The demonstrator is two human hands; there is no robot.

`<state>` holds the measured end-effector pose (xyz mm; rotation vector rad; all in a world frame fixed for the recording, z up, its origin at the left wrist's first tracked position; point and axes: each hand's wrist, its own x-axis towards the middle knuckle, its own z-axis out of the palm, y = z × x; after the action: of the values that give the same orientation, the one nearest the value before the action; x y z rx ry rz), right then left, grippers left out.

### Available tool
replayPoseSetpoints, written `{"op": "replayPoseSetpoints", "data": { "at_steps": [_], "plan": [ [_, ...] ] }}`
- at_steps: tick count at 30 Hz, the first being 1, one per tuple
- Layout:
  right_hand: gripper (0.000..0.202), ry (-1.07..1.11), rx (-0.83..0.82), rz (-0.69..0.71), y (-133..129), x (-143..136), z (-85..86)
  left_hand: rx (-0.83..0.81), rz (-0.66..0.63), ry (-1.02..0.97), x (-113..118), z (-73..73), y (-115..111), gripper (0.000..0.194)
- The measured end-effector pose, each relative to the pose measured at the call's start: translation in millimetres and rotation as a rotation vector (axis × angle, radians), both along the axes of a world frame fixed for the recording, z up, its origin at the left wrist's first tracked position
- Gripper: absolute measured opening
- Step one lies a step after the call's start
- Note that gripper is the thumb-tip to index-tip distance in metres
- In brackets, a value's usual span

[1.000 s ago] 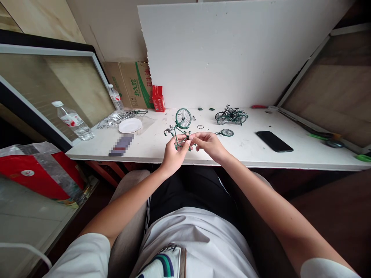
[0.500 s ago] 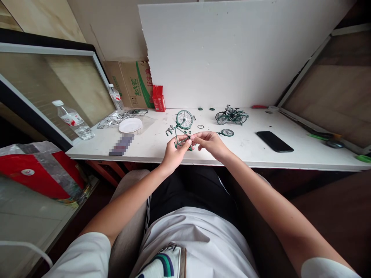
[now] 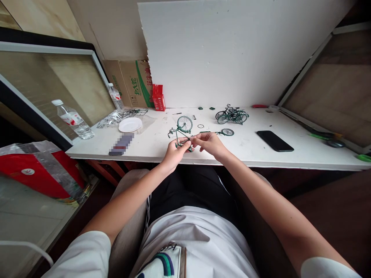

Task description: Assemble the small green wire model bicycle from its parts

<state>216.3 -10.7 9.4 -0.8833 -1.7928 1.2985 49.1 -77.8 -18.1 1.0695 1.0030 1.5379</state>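
A small green model bicycle frame with a spoked wheel (image 3: pixel 184 124) and grey handlebars is gripped near its lower end by my left hand (image 3: pixel 175 153), thumb and fingers pinched on it. My right hand (image 3: pixel 211 143) meets it from the right, fingertips closed together at the frame; whatever small part lies between them is too small to make out. Right of the hands, a green part with a loose spoked wheel (image 3: pixel 227 132) lies on the white table (image 3: pixel 246 148). Farther back stand model bicycles (image 3: pixel 231 115) close together. A thin black ring (image 3: pixel 200 126) lies behind my fingers.
At the left are a white plate (image 3: pixel 130 124), part sprues (image 3: pixel 136 112), a bottle (image 3: pixel 74 120) and a second bottle (image 3: pixel 115 96). A red box (image 3: pixel 158 98) stands against the back. A black phone (image 3: pixel 274 141) and a computer mouse (image 3: pixel 335 143) lie at the right.
The held bicycle has tilted slightly, its wheel shifting a little down. My right fingertips have moved slightly at the frame; both hands stay close together.
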Motion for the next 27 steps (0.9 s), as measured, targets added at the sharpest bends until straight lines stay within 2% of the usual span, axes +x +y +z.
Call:
{"op": "replayPoseSetpoints", "data": {
  "at_steps": [6, 13, 22, 27],
  "plan": [
    [0.032, -0.086, -0.059, -0.001, 3.2, 2.4, -2.4, -0.076, -0.090, -0.076, -3.3, -4.3, 3.6, 0.033],
    [0.028, -0.112, -0.137, 0.031, 3.3, 7.6, 2.5, -0.098, -0.211, -0.149, -7.4, -4.0, 4.7, 0.025],
    [0.034, -0.180, -0.158, 0.069, 2.7, 8.8, 6.8, -0.142, -0.224, -0.203, -8.3, -3.7, 4.4, 0.027],
    [0.030, -0.193, -0.150, 0.073, 5.0, 9.3, 4.4, -0.171, -0.233, -0.240, -8.5, -3.0, 4.0, 0.025]
  ]
}}
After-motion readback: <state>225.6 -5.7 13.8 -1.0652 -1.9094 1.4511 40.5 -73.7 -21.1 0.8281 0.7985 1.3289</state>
